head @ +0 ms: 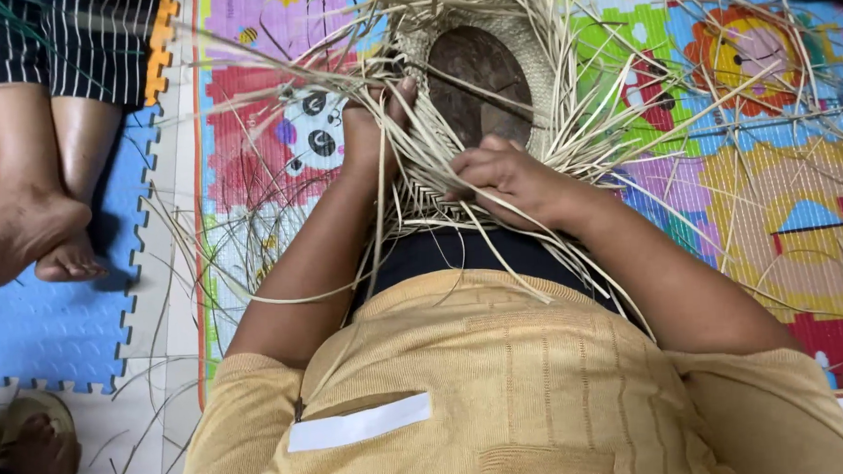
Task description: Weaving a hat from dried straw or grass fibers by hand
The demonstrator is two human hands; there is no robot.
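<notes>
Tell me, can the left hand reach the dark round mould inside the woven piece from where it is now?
Probably yes. The left hand grips straw strands at the edge of the woven piece, just beside the dark round mould. Only loose strands cross between them, nothing solid.

colourful play mat (775,206), loose straw strips (715,96)

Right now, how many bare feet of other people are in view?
3. Two feet cross at the left edge on the blue foam mat. A third, on a sandal, sits at the bottom-left corner. Others may lie out of frame.
</notes>
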